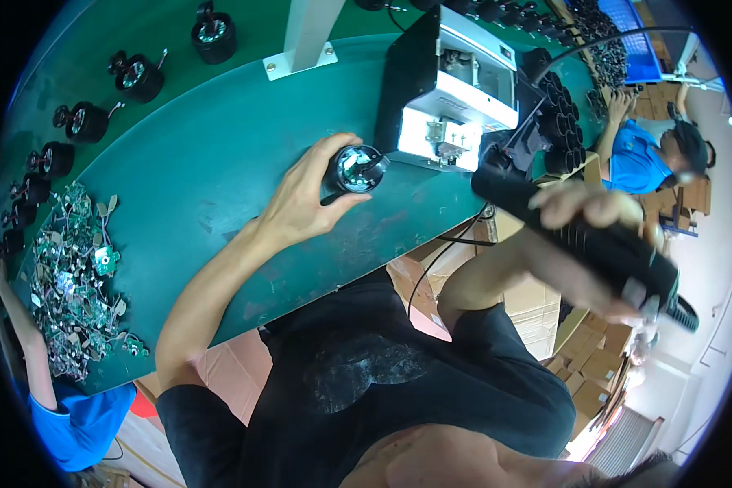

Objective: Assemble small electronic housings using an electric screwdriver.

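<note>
My left hand (311, 189) is closed around a black round housing (356, 168) on the green table. The housing's open top faces up and shows a bright circuit board, with a small black part at its rim. My right hand (586, 213) is raised to the right of the table, its fingers wrapped around a long black electric screwdriver (614, 252). Motion smears both the hand and the tool. The screwdriver's narrower end points toward the white and black machine (451, 89), which stands at the back right of my left hand.
Loose circuit boards (77, 285) with wires are heaped at the left. Several black housings (85, 122) line the far left strip. A metal post (305, 41) is bolted to the table (244, 146). Black cylinders (559, 122) stand behind the machine. People in blue shirts work at both sides.
</note>
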The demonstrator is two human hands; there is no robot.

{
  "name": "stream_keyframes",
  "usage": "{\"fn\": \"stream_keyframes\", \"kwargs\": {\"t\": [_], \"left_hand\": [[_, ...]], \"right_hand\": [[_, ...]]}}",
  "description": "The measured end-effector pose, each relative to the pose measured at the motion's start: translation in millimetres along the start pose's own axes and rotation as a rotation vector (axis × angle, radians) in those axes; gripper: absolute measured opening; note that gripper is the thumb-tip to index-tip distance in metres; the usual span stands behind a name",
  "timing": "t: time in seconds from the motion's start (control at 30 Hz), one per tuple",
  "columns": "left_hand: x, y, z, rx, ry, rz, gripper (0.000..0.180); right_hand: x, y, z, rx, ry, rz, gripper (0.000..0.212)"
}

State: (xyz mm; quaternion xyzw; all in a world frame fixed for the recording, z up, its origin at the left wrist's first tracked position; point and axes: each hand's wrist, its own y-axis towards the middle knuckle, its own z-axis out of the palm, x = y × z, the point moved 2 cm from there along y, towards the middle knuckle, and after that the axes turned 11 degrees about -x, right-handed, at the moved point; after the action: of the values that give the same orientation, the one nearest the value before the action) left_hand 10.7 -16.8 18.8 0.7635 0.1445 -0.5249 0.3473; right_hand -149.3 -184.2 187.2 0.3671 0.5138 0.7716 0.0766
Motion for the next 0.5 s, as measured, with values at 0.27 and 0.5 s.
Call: {"fn": "stream_keyframes", "kwargs": {"t": [0.27, 0.5], "left_hand": [[8, -2, 1, 0.069, 0.104, 0.010, 0.070], [2, 0, 5, 0.051, 0.165, 0.246, 0.066]], "right_hand": [[-36, -7, -20, -0.074, 0.062, 0.201, 0.072], [-12, 1, -18, -0.157, 0.028, 0.051, 0.080]]}}
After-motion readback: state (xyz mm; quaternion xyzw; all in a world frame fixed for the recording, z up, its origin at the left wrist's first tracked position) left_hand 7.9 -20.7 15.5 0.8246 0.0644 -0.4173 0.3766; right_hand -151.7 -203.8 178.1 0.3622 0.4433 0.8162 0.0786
